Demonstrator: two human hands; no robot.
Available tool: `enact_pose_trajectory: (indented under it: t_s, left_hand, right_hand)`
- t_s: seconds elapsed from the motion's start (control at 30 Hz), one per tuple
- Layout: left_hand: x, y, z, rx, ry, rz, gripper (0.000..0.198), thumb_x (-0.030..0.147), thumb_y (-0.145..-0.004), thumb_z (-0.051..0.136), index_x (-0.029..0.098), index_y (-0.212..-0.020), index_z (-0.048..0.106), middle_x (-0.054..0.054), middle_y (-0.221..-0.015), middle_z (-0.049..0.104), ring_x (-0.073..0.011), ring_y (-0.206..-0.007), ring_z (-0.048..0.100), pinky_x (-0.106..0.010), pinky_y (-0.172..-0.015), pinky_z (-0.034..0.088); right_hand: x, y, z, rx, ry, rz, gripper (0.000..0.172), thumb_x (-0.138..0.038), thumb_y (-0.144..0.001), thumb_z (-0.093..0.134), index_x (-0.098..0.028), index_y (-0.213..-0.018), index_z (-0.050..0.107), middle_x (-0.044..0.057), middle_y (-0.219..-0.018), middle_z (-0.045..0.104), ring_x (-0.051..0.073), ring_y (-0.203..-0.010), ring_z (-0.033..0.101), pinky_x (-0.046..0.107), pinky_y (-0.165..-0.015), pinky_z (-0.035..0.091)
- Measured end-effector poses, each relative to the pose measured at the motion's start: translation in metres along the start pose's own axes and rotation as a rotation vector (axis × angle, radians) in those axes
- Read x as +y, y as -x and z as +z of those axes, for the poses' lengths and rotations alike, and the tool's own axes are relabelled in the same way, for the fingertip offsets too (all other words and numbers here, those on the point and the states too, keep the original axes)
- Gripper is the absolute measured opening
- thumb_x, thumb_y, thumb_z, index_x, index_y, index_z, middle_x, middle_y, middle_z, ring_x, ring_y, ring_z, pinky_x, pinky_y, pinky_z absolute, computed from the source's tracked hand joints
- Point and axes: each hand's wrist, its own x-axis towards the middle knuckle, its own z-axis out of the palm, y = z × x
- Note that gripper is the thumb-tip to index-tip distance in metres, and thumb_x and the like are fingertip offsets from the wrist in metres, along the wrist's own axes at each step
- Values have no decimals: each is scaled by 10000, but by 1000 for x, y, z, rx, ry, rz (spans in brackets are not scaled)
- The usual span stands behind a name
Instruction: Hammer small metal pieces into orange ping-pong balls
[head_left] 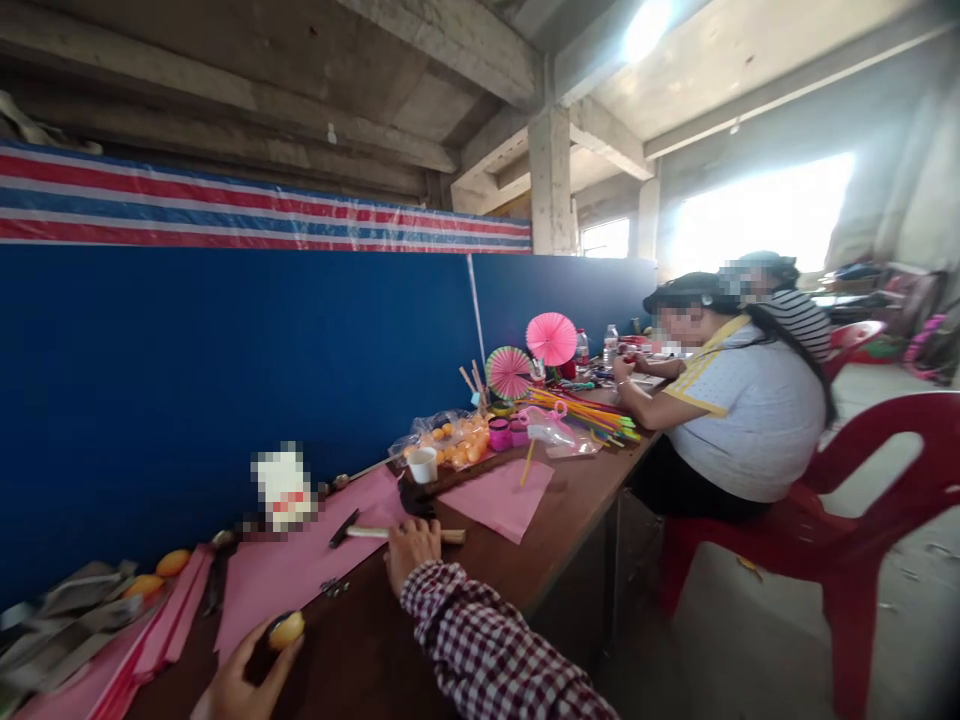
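Note:
At the bottom left, my left hand is closed around a small yellow-orange ball with a dark patch on its side, between thumb and fingers. My right hand, in a checked sleeve, lies over the wooden handle of a hammer with its fingers curled round it. The hammer's dark head points left over a pink sheet. Between the two hands sits a small group of dark metal bits, too small to name surely.
A white cup stands before a plastic bag of orange balls. Another pink sheet lies to the right. Pink strips and orange balls are at left. Two people sit along the table at right, near a red chair.

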Motion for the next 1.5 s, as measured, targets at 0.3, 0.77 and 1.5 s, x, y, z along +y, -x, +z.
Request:
enact_pose_trajectory:
  t_s: [0.3, 0.77, 1.5]
  left_hand:
    - [22, 20, -14, 36, 202, 142, 368, 356, -526, 614, 162, -839, 618, -70, -858, 657, -203, -808, 603, -296, -757, 464]
    - [12, 23, -4, 13, 275, 135, 353, 259, -588, 621, 166, -927, 588, -40, -836, 644, -140, -710, 599, -271, -689, 489]
    - [4, 18, 0, 3, 230, 103, 392, 275, -580, 630, 173, -955, 581, -47, -860, 646, -147, -701, 602, -281, -683, 487]
  right_hand:
    - [-3, 7, -7, -65, 10, -19, 306, -301, -784, 412, -239, -1075, 483, 79, -1096, 509, 223, -1016, 411, 392, -822, 226]
    - [0, 0, -3, -78, 21, 0, 333, -233, -849, 260, -283, -1048, 523, 77, -1017, 542, 204, -925, 440, 344, -738, 285]
    - [-55, -11, 25, -125, -201, -589, 213, -207, -753, 479, -188, -920, 610, 48, -974, 608, 160, -938, 502, 267, -843, 336]
